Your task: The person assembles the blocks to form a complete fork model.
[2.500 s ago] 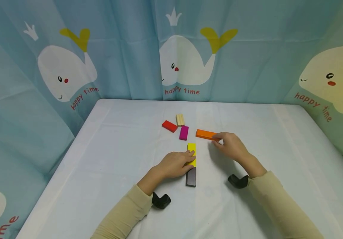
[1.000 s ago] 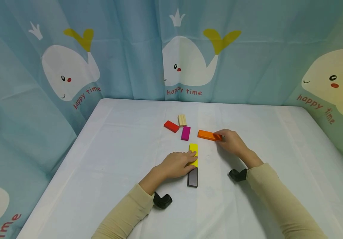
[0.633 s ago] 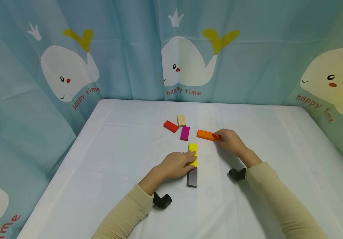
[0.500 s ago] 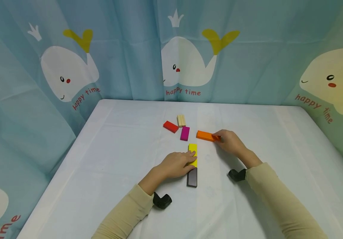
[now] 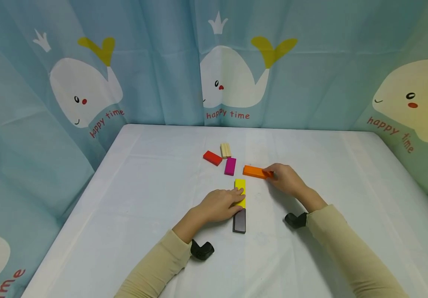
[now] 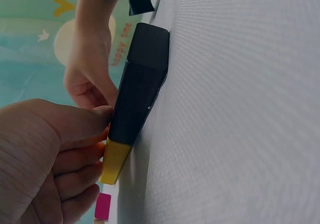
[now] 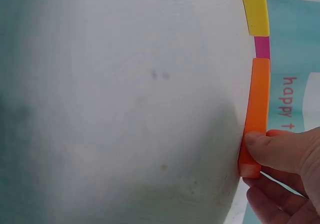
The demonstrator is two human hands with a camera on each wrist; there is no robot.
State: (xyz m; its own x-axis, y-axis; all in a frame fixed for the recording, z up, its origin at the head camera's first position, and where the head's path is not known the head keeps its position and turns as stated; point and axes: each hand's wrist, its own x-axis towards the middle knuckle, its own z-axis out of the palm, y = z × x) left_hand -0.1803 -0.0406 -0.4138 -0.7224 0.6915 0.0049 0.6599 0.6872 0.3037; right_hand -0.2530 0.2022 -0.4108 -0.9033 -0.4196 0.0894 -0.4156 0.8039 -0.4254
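Right hand (image 5: 284,179) pinches right end of orange block (image 5: 252,171), just right of frame centre. Left hand (image 5: 218,205), fingers laid out, rests on yellow block (image 5: 240,183), thumb at black block (image 5: 239,223). Risk: orange swung left could knock magenta block (image 5: 230,167).

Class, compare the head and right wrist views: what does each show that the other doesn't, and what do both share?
Head view only: the red block, pale block, dark block, two sleeves and two black wrist devices.

Right wrist view only: the end face of the orange block in the grip of the right hand, hidden by the fingers in the head view.

Both: much of the orange block, the right hand, yellow block, magenta block, white cloth and printed curtain.
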